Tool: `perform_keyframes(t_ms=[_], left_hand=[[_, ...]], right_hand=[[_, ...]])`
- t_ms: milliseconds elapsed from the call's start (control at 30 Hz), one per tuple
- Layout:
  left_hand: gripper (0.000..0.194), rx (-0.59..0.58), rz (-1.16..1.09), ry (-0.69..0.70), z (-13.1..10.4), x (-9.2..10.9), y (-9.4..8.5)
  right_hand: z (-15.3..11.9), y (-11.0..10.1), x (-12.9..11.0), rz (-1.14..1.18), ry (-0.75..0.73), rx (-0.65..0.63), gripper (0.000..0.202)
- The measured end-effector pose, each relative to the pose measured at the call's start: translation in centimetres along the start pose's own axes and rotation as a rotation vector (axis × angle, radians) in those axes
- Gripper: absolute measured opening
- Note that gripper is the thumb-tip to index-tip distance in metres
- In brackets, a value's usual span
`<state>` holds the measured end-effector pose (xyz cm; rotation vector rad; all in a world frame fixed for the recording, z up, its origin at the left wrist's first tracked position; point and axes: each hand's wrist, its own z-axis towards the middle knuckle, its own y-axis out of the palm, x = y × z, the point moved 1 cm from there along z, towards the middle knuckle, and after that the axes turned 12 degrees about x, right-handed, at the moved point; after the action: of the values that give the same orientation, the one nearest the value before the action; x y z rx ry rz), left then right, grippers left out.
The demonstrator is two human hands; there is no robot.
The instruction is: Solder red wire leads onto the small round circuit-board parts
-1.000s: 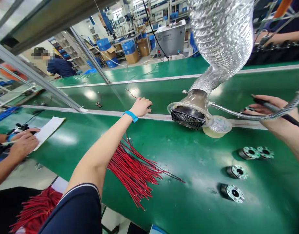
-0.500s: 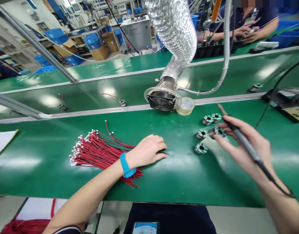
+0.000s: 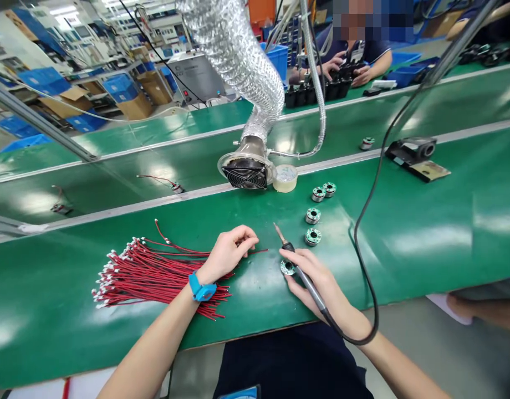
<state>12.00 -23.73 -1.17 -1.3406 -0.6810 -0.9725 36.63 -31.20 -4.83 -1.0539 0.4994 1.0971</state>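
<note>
My left hand [image 3: 234, 249], with a blue band at its wrist, is closed in a pinch on a thin red wire [image 3: 261, 250] whose end pokes out to the right. Beneath and left of that wrist lies a bundle of red wires [image 3: 147, 277] with white connectors. In my right hand [image 3: 321, 282] is a soldering iron [image 3: 307, 280], its tip [image 3: 279, 230] pointing up and left. The same hand's fingers grip a small round motor [image 3: 287, 267] with a green circuit board on top. Several similar motors [image 3: 312, 237] stand upright beyond it.
A fume extractor [image 3: 246, 172] on a foil duct [image 3: 255, 83] hangs over the bench beside a tape roll [image 3: 285, 178]. A soldering iron stand [image 3: 419, 158] sits at the right, the iron's cable [image 3: 363, 221] looping nearby. Across the bench, a person's hands [image 3: 358, 75] handle black parts.
My right hand has brought the soldering iron and a motor leftward, close to my left hand. The left hand still pinches the red wire. The view has turned to the right.
</note>
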Motion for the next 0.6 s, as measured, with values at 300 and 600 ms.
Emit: perform_keyframes(t_ms=[300,600], left_hand=[[0.017,-0.075,0.079,0.244,-0.3,2.9,0.9],[0.026,-0.159,0.125,0.235,-0.8,0.9,0.7]], right_hand=[[-0.8,1.6,0.0,-0.154,0.031,0.226,0.068],[0.2,0.8,0.2,0.053,0.027,0.090,0.067]])
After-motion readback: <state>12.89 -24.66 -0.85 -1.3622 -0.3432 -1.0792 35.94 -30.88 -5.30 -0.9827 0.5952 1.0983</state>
